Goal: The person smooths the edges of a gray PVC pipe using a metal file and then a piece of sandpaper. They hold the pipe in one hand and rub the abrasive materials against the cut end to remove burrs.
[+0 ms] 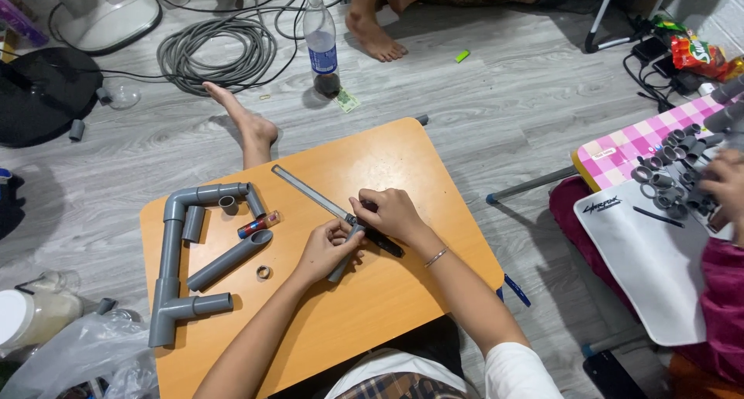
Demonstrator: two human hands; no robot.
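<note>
**A:** Start with the biggest thing on your orange table (387, 290), the grey pipe assembly (172, 267). How do you reckon it handles?

**B:** Rigid plastic, light, smooth enough to slide; take it by an elbow or the tee, I'd say. The loose angled pipe piece (229, 259) likewise, gripped mid-length.

**A:** And what you're holding?

**B:** Your left hand (325, 248) is closed round a short grey pipe (343, 261) near the table's middle; your right hand (387, 213) pinches a dark marker (385, 242) against it, beside the steel ruler (310, 194). The pipe is stiff but round (likely to roll), so pin it close to the marked spot.

**A:** Labels?

**B:** Far off on the floor, a clear bottle (321, 39) with a blue band label; top right, an orange-red snack bag (696, 54); on the table, a small red-and-blue tube (259, 224)
</note>
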